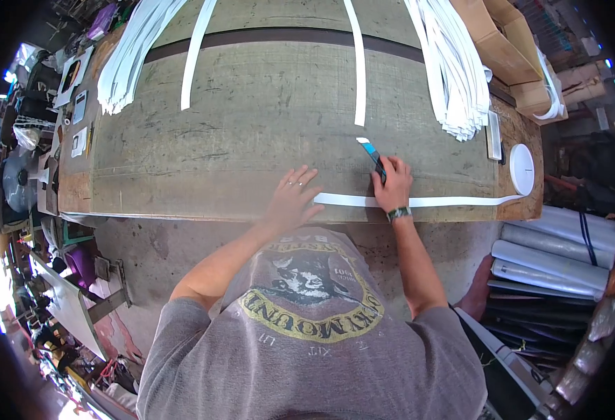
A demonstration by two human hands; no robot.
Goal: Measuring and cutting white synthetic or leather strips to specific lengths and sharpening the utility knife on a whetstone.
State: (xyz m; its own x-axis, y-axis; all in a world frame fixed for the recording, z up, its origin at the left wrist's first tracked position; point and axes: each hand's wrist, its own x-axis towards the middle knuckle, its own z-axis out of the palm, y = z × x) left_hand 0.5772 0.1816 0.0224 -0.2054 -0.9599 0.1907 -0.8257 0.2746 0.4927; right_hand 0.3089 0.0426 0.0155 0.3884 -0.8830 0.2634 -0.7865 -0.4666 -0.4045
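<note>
A white flat strip [449,201] runs along the worktable's near edge from a white roll [521,169] at the right. My left hand [292,202] lies with spread fingers at the strip's left end; whether it presses on the strip, I cannot tell. A utility knife with a blue and black handle [372,152] is in my right hand [394,184], which rests across the strip. Beyond the knife lies a single white strip [360,79], and another one [192,63] lies farther left. Thick bundles of white strips lie at the far left [129,63] and far right [451,79].
A dark bar [286,35] crosses the worktable [234,131]. A cardboard box [507,47] stands at the back right, with a pale flat block [493,135] nearer. Small items lie along the left edge. Rolls of sheet material [554,252] are stacked on the right, below the table.
</note>
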